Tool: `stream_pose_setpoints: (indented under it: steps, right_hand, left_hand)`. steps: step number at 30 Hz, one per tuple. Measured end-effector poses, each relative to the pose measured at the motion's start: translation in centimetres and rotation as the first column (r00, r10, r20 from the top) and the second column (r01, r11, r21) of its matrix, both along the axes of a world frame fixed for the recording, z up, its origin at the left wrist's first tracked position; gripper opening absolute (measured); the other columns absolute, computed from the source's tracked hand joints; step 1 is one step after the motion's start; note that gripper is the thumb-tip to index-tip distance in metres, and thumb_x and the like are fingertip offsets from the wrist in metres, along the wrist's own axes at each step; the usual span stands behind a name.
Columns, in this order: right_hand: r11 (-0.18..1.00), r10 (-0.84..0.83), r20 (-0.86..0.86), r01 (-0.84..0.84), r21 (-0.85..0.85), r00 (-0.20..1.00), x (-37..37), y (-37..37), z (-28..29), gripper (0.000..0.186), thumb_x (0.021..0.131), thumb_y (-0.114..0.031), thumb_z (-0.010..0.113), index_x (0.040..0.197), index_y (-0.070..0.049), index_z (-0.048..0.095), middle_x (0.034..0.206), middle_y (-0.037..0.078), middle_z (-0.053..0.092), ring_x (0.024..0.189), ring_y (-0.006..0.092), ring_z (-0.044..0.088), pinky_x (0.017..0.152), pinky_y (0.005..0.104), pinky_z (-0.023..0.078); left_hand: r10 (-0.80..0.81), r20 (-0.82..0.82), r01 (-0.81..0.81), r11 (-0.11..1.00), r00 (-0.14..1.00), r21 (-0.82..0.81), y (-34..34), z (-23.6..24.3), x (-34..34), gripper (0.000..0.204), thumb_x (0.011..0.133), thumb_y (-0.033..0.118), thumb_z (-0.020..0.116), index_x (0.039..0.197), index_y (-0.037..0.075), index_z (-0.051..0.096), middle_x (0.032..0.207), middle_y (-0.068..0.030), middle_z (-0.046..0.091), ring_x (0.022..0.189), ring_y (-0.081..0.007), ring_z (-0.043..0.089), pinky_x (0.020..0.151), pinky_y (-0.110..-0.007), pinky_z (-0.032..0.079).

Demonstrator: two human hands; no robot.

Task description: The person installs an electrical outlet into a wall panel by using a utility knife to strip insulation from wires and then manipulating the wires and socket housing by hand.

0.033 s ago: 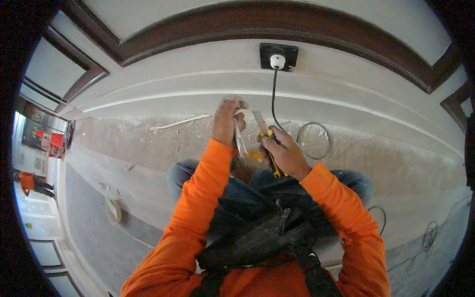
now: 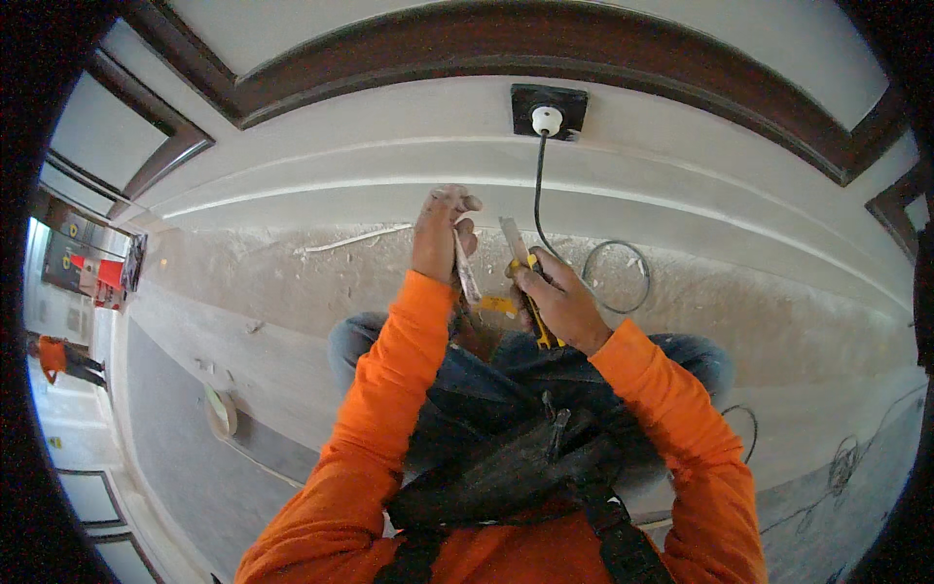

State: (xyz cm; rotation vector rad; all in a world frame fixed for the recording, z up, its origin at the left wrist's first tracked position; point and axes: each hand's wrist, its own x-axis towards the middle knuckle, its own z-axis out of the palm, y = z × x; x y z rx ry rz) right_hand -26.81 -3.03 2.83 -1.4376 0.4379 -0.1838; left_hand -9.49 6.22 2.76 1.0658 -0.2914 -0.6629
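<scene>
Dusty white, my left hand (image 2: 443,234) is raised in front of the wall's base, fingers curled. A thin, whitish, dust-coated strip (image 2: 467,273) hangs down from it, closed in by the palm and fingers. My right hand (image 2: 559,302) is wrapped round a yellow-and-black utility knife (image 2: 534,277). Its wide blade (image 2: 511,236) is out and points up toward the wall, a short gap to the right of my left hand. A small yellow piece (image 2: 498,305) shows between the hands, above my legs; its kind is unclear.
A black cord (image 2: 538,195) runs from the wall socket (image 2: 550,111) down to a loop on the dusty floor. A white strip (image 2: 355,239) lies along the wall. Left are a tape roll (image 2: 222,414), a traffic cone (image 2: 112,273) and another person (image 2: 53,360). Tangled wire (image 2: 844,465) lies right.
My left hand has shifted slightly to the left, with the strip still in it. My right hand and the utility knife stay nearly in place.
</scene>
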Motion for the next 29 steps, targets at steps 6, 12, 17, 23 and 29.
stream_pose_setpoints:
  steps: [6, 12, 17, 23, 29]
  right_hand:
    - [0.960, -0.231, 0.036, 0.222, 0.170, 0.972, 0.8, -0.6, 0.5, 0.044, 0.104, -0.048, 0.036, 0.102, -0.007, 0.053, 0.073, 0.005, 0.060, 0.053, 0.0139, 0.057, 0.049, 0.0281, 0.049]
    - [0.949, -0.153, 0.051, 0.132, 0.286, 0.987, 1.1, -0.8, -1.2, 0.056, 0.103, -0.058, 0.031, 0.100, -0.007, 0.054, 0.073, 0.008, 0.061, 0.055, 0.0183, 0.061, 0.056, 0.0336, 0.056]
    - [0.787, 0.049, -0.059, -0.002, 0.618, 0.997, 0.9, -2.4, -2.6, 0.031, 0.101, -0.035, 0.049, 0.110, -0.007, 0.058, 0.104, 0.010, 0.066, 0.090, 0.0214, 0.067, 0.074, 0.0370, 0.059]
    - [0.950, 0.262, 0.532, -0.118, -0.291, 0.805, 2.4, 2.7, -6.5, 0.033, 0.091, -0.025, 0.064, 0.117, -0.005, 0.059, 0.112, 0.015, 0.063, 0.102, 0.0293, 0.064, 0.088, 0.0393, 0.053]
    - [0.818, 0.255, 0.298, -0.369, 0.442, 0.920, 2.2, 1.2, -5.8, 0.032, 0.091, -0.024, 0.063, 0.119, -0.007, 0.061, 0.113, 0.015, 0.063, 0.111, 0.0310, 0.060, 0.100, 0.0404, 0.047]
  left_hand:
    - [-0.296, 0.245, 0.219, 0.930, 0.923, 0.297, 0.0, 0.2, -2.0, 0.034, 0.100, 0.042, 0.052, 0.103, 0.010, 0.064, 0.089, -0.0026, 0.066, 0.050, -0.0036, 0.041, 0.044, -0.021, 0.033]
    - [-0.356, 0.375, 0.203, 0.899, 0.856, 0.389, -0.4, -0.5, -3.0, 0.031, 0.099, 0.037, 0.054, 0.100, 0.009, 0.067, 0.072, 0.0031, 0.057, 0.054, -0.0040, 0.044, 0.048, -0.021, 0.036]
    - [-0.281, -0.118, 0.270, 0.958, 0.952, -0.097, 0.6, 0.7, -0.7, 0.032, 0.102, 0.041, 0.045, 0.099, 0.012, 0.060, 0.084, 0.0009, 0.056, 0.059, -0.0079, 0.047, 0.052, -0.025, 0.043]
    - [-0.537, -0.134, 0.452, 0.801, 0.833, -0.393, 0.5, -0.2, 0.6, 0.027, 0.104, 0.037, 0.039, 0.092, 0.015, 0.049, 0.087, -0.0003, 0.049, 0.063, -0.0109, 0.048, 0.056, -0.028, 0.047]
    - [-0.489, -0.109, 0.442, 0.847, 0.865, -0.295, -0.2, 0.2, -0.6, 0.034, 0.104, 0.042, 0.038, 0.093, 0.013, 0.049, 0.088, -0.0038, 0.050, 0.064, -0.0144, 0.049, 0.058, -0.030, 0.047]
